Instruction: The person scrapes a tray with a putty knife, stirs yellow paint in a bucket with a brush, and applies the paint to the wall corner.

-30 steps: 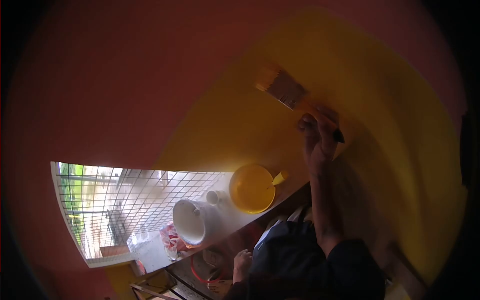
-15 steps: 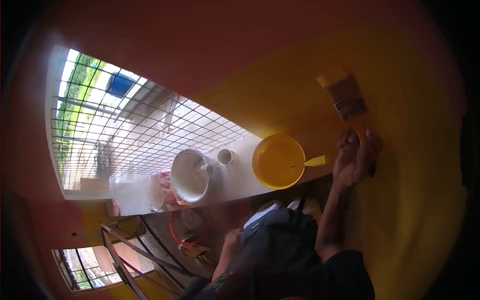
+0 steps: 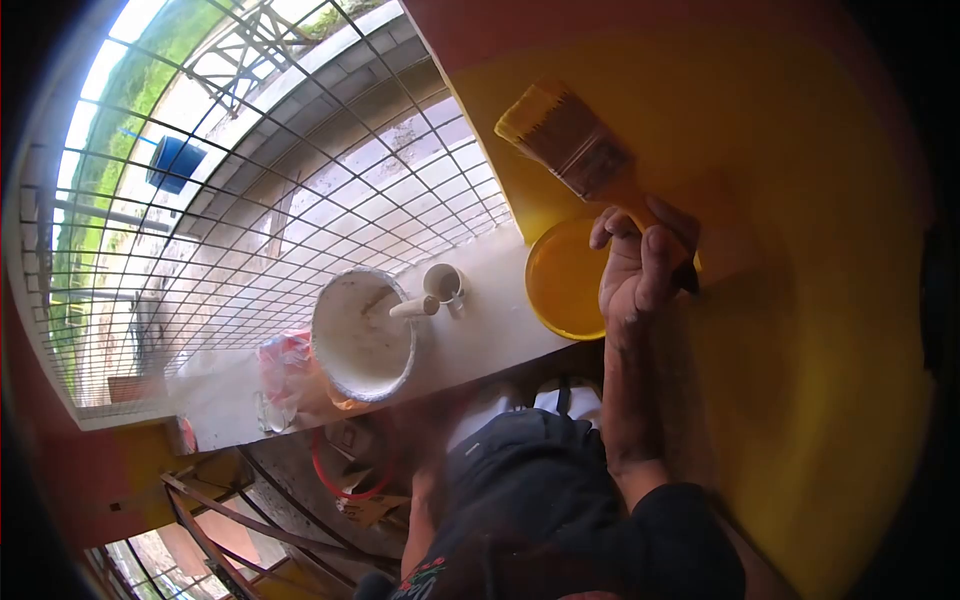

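Observation:
My right hand [image 3: 645, 265] is closed around the handle of a wide paintbrush [image 3: 585, 155], raised in front of the yellow wall. Its bristles point up and to the left, with yellow paint at the tips. Below and partly behind this hand, a round yellow paint container [image 3: 562, 285] sits on the white ledge [image 3: 480, 335]. My left arm hangs beside my dark clothing; my left hand [image 3: 428, 470] is dim and blurred, so its fingers cannot be made out.
On the ledge stand a whitish bucket [image 3: 340, 345], a white cup [image 3: 443, 283] and a crumpled plastic bag [image 3: 288, 365]. A metal grille [image 3: 270, 200] covers the window opening behind them. Lower left are a red hoop-like rim [image 3: 320, 470] and metal bars [image 3: 250, 525].
My right hand and the paintbrush have moved left and nearer, now overlapping the yellow container. The yellow-handled tool across that container no longer shows. My view has shifted, revealing more of the window.

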`<state>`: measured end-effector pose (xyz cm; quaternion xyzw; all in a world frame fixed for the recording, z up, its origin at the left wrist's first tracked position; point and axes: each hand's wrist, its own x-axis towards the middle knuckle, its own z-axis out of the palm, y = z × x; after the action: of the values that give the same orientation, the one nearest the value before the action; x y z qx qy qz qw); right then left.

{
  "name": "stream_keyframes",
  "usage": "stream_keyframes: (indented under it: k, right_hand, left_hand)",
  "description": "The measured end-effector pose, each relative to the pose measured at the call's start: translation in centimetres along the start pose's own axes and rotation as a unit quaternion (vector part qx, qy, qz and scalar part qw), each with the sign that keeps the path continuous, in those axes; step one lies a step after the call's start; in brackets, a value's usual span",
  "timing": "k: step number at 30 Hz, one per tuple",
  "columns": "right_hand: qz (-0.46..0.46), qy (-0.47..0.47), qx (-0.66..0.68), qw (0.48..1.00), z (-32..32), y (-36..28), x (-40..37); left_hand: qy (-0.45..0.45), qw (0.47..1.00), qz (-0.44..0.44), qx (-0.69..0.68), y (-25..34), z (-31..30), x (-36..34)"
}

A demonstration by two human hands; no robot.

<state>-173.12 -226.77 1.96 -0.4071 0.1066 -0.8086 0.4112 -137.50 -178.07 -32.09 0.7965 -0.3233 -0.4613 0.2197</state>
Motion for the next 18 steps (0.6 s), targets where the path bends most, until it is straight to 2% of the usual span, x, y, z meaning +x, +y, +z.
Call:
stream_keyframes:
  k: [3, 4, 7, 9, 11, 13, 15, 18]
  right_hand:
    - [-0.015, 0.012, -0.017, 1.0, 1.2, 0.8, -0.1]
    - [-0.003, 0.034, -0.013, 0.999, 1.7, 1.0, -0.1]
    - [-0.009, 0.064, -0.06, 0.996, 1.9, 2.1, 0.6]
    - [-0.024, 0.091, -0.108, 0.99, 1.3, 2.6, 1.2]
    - [-0.05, 0.13, -0.186, 0.973, 0.7, 2.7, 1.8]
    - [-0.074, 0.208, -0.166, 0.961, -0.9, 2.6, 2.4]
    - [-0.079, 0.253, -0.17, 0.949, -2.3, 1.5, 2.5]
    - [-0.064, 0.214, -0.103, 0.969, -3.2, -0.1, 1.1]
  left_hand:
    - [0.004, 0.994, -0.042, 0.096, -2.0, -0.4, -0.5]
    - [0.006, 0.992, -0.126, -0.01, -1.9, -0.4, -0.3]
    - [-0.027, 0.992, -0.056, 0.111, -2.3, -1.1, 0.1]
    - [-0.007, 0.993, -0.055, 0.1, -3.7, -2.3, 0.9]
    - [-0.007, 0.993, -0.039, 0.114, -2.2, -2.9, 1.5]
    - [-0.029, 0.988, -0.007, 0.153, 1.1, -4.2, 2.0]
    - [-0.03, 0.984, -0.028, 0.173, 5.3, -4.8, 1.6]
    - [-0.029, 0.985, -0.067, 0.159, 7.0, -5.0, 1.8]
